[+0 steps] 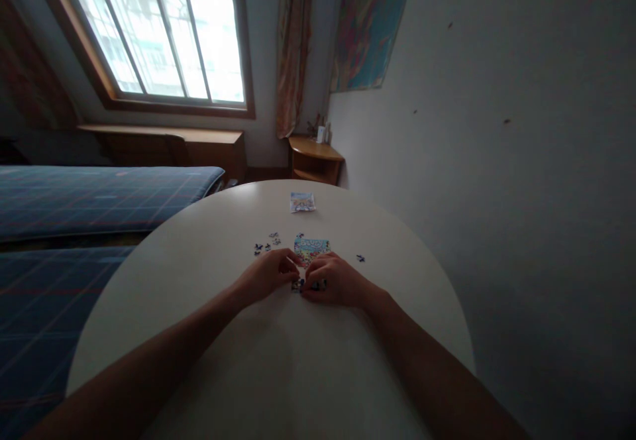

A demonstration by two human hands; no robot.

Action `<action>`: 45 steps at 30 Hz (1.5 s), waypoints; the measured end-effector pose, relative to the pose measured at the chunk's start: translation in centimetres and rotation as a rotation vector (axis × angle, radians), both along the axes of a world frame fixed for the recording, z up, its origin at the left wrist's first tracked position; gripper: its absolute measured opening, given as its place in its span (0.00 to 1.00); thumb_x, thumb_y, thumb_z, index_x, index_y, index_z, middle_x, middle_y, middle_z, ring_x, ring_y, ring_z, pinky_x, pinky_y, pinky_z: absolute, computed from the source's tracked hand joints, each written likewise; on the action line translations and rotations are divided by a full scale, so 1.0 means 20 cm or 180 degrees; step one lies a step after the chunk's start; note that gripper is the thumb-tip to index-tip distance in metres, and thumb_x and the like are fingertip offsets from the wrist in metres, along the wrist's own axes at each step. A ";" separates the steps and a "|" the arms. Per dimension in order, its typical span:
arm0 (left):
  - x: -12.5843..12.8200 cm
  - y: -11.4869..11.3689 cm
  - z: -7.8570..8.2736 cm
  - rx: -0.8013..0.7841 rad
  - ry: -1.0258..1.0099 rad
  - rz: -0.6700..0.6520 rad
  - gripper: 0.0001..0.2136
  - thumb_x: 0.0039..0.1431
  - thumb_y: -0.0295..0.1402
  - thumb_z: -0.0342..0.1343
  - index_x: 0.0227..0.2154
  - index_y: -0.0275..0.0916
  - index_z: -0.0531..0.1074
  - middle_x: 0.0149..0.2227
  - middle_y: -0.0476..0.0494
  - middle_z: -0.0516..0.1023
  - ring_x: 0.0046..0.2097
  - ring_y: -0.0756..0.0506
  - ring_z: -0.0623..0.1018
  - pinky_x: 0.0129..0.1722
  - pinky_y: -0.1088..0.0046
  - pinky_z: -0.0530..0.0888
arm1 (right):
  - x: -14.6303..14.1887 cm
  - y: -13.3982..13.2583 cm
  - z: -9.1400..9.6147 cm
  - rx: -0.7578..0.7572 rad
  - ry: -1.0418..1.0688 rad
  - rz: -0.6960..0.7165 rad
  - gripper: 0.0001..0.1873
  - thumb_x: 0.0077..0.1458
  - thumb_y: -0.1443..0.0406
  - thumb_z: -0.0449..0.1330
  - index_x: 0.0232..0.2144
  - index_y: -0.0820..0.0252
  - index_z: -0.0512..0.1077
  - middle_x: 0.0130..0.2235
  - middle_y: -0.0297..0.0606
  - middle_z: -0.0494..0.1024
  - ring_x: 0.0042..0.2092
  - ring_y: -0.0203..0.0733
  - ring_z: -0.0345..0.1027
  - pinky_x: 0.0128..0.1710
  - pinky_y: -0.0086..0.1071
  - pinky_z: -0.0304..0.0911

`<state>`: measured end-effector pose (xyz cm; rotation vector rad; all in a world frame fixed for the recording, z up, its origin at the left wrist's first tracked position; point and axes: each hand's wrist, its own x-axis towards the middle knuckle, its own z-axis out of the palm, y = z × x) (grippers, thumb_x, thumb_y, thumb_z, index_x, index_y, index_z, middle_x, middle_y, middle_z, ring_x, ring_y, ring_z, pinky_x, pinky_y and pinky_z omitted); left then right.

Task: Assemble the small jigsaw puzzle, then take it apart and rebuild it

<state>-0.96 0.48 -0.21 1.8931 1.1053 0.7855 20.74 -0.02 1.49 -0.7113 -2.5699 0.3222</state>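
Observation:
A small colourful jigsaw puzzle (312, 246) lies on the white round table, with several joined or close-set pieces (297, 285) at its near side. My left hand (271, 272) rests at the puzzle's left edge, its thumb and forefinger curved with a gap between them. From the right, my right hand (338, 281) bends over the near part, thumb and forefinger pinched at a dark puzzle piece (302, 286). The fingers hide much of that piece and the puzzle's middle. Several loose pieces (267, 247) lie beyond my left hand, and a single piece (360, 258) lies right of my right hand.
A small printed packet or card (303, 202) lies farther back on the round table (209, 254). Beds with blue plaid mattresses (99, 195) stand to the left. Behind the table are a corner shelf (316, 148) and a long wooden desk (169, 134); a wall runs along the right.

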 end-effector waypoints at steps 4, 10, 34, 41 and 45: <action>0.01 -0.01 0.02 -0.0017 0.0092 0.0072 0.11 0.50 0.27 0.59 0.39 0.37 0.74 0.31 0.45 0.82 0.33 0.46 0.80 0.33 0.74 0.74 | 0.00 0.00 -0.01 -0.0001 0.0026 0.0015 0.02 0.52 0.63 0.66 0.29 0.52 0.79 0.33 0.32 0.81 0.38 0.38 0.74 0.50 0.35 0.59; 0.02 -0.02 0.03 0.0289 0.0521 0.0173 0.11 0.50 0.27 0.60 0.39 0.38 0.76 0.32 0.46 0.82 0.33 0.47 0.80 0.33 0.74 0.72 | 0.00 0.00 0.01 0.0018 0.0033 0.0003 0.02 0.52 0.63 0.66 0.28 0.52 0.79 0.32 0.33 0.81 0.37 0.38 0.74 0.49 0.34 0.59; 0.00 -0.03 0.06 0.0642 0.1277 0.0341 0.08 0.53 0.35 0.60 0.37 0.45 0.78 0.33 0.50 0.80 0.33 0.47 0.78 0.34 0.73 0.69 | -0.01 -0.01 0.00 -0.0041 0.0027 0.0022 0.00 0.50 0.65 0.66 0.28 0.53 0.78 0.36 0.33 0.81 0.40 0.38 0.74 0.52 0.36 0.59; -0.20 0.12 0.08 0.0864 0.1277 0.1053 0.11 0.59 0.40 0.55 0.39 0.41 0.77 0.35 0.46 0.82 0.33 0.46 0.78 0.36 0.72 0.70 | -0.01 -0.02 0.01 -0.0065 0.0066 0.0158 0.07 0.52 0.64 0.66 0.36 0.52 0.78 0.43 0.35 0.80 0.46 0.40 0.73 0.53 0.37 0.60; -0.35 0.19 0.08 0.0712 0.1632 0.1431 0.11 0.59 0.38 0.54 0.42 0.43 0.76 0.41 0.46 0.82 0.36 0.46 0.79 0.38 0.72 0.71 | -0.02 -0.01 -0.01 -0.0026 0.0064 0.0216 0.08 0.55 0.63 0.63 0.39 0.50 0.79 0.45 0.35 0.80 0.46 0.40 0.72 0.53 0.37 0.61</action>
